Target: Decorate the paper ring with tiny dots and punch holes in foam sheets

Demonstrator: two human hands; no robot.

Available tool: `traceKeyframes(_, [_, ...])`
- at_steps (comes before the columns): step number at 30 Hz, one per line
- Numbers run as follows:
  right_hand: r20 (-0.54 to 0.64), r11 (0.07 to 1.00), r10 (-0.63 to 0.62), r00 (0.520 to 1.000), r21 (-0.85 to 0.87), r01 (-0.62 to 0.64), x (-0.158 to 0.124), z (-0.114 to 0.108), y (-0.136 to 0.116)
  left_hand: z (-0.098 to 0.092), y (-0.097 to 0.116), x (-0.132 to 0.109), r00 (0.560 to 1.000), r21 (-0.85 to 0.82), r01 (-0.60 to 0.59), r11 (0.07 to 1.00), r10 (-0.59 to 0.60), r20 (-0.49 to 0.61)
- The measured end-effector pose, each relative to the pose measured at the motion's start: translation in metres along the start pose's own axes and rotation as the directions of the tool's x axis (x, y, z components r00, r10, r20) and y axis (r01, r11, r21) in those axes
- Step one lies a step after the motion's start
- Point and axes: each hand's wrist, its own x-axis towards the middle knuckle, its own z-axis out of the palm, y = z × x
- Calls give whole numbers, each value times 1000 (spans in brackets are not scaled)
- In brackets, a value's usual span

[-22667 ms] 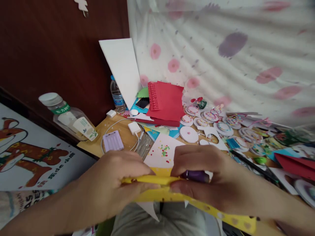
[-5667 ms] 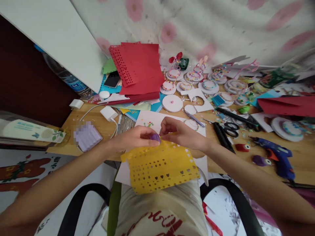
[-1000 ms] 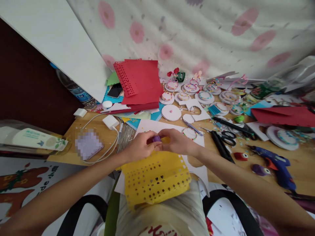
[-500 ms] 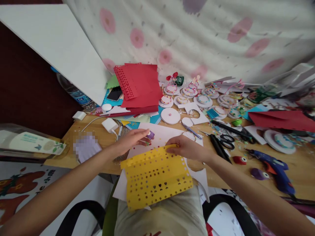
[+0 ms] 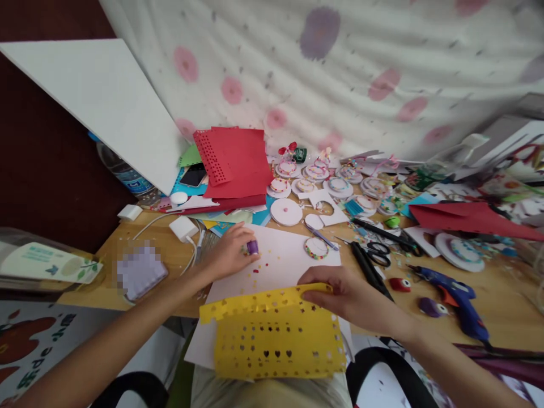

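Observation:
In the head view my left hand [image 5: 229, 249] is closed around a small purple craft punch [image 5: 253, 247], just over a white sheet [image 5: 280, 255] scattered with tiny red and yellow paper bits. My right hand [image 5: 329, 292] pinches the top edge of a yellow sheet of paper [image 5: 278, 340] between thumb and fingers. Rows of punched hearts, stars and other small shapes cover that paper, which hangs in front of my lap and hides the near part of the white sheet. Beyond my right hand, a ring of coloured beads [image 5: 315, 247] lies on the white sheet.
Several small paper hats [image 5: 338, 186] crowd the back of the table. Red paper [image 5: 242, 158] is stacked at back left. To the right lie black scissors [image 5: 378, 254], a blue glue gun [image 5: 461, 300], a red punch [image 5: 400, 284] and another purple punch [image 5: 432, 307].
The head view has tilted up and shifted slightly. My left hand now wraps the punch more closely. The yellow paper has come down and lies more level, still in my right hand.

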Motion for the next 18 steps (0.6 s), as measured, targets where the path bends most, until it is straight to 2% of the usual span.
traceKeyframes(5, [-66, 1000, 1, 998, -29, -3, -22, -9, -19, 14, -12, 1, 999, 53, -46, 998, 47, -18])
traceKeyframes(8, [-142, 999, 0, 990, -33, -5, -33, -22, -30, 13, -10, -8, 994, 9, -28, 1000, 29, -103])
traceKeyframes(11, [-216, 999, 24, 976, 42, -15, -33, -41, -40, 0, -1, -26, 969, -73, -5, 997, -13, -246])
traceKeyframes(13, [-227, 992, 54, 972, 120, -27, -23, -54, -49, -13, 4, -44, 935, -144, 19, 989, -68, -348])
traceKeyframes(15, [-204, 981, 69, 976, 191, -30, -8, -67, -63, -24, 7, -64, 890, -277, 56, 959, -173, -422])
traceKeyframes(16, [-167, 976, 72, 983, 214, -35, 1, -73, -71, -27, 7, -75, 851, -411, 83, 908, -280, -445])
traceKeyframes(18, [-55, 976, 60, 997, 210, -47, 20, -82, -88, -27, 8, -94, 783, -621, 129, 773, -464, -414])
